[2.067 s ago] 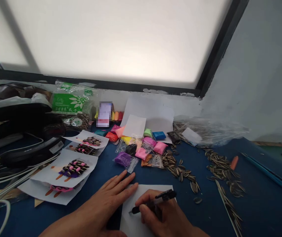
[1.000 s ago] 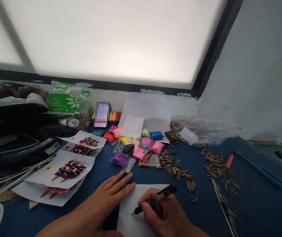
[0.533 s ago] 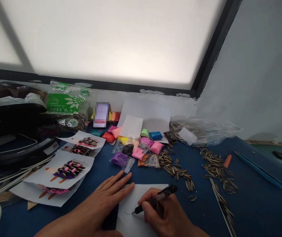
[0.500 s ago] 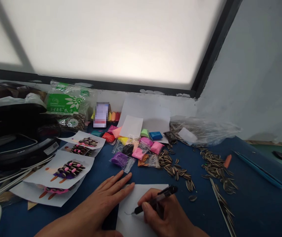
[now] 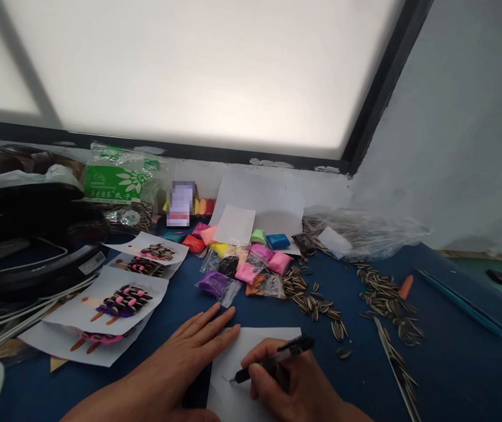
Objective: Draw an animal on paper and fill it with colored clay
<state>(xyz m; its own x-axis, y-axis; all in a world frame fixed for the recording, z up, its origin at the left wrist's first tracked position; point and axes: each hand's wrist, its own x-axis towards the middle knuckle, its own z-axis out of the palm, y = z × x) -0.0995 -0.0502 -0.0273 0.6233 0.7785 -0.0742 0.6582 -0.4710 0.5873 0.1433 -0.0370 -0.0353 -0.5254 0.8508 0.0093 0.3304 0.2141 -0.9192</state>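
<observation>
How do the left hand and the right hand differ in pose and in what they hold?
The left hand lies outstretched, back upward; the right hand is curled. The left hand grips nothing visible, while the right hand grips a black pen. Both are bare and at the white sheet.

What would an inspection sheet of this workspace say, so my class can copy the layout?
Surface: blue tabletop, crowded towards the back.
Job's things: black pen, tip at white paper; short faint line beside it.
Clutter: coloured packets, striped seeds, seed-decorated sheets.
Grips: left grip spread flat, fingertip at the paper's corner; right grip holds the pen.
Cables: white cables, far left.
Surroundings: bright panel in a dark frame; grey wall, right.
</observation>
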